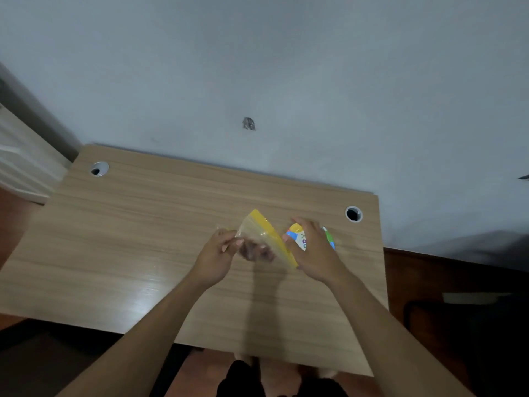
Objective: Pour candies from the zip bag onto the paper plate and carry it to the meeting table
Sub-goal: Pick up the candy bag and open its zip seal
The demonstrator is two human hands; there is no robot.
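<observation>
A clear zip bag point(262, 233) with a yellow zip strip is held above the wooden desk point(143, 239). Brown candies point(256, 251) show through its lower part. My left hand point(219, 252) pinches the bag's left corner. My right hand point(310, 250) grips the yellow strip at the bag's right end. Behind my right hand lies a colourful paper plate point(297, 237), mostly hidden, with blue, yellow and green patches at its edge.
The desk stands against a pale blue-grey wall. Two round cable holes sit at its back corners, one on the left point(98, 169), one on the right point(353, 214). The floor around is dark reddish-brown. My feet show below the desk's front edge.
</observation>
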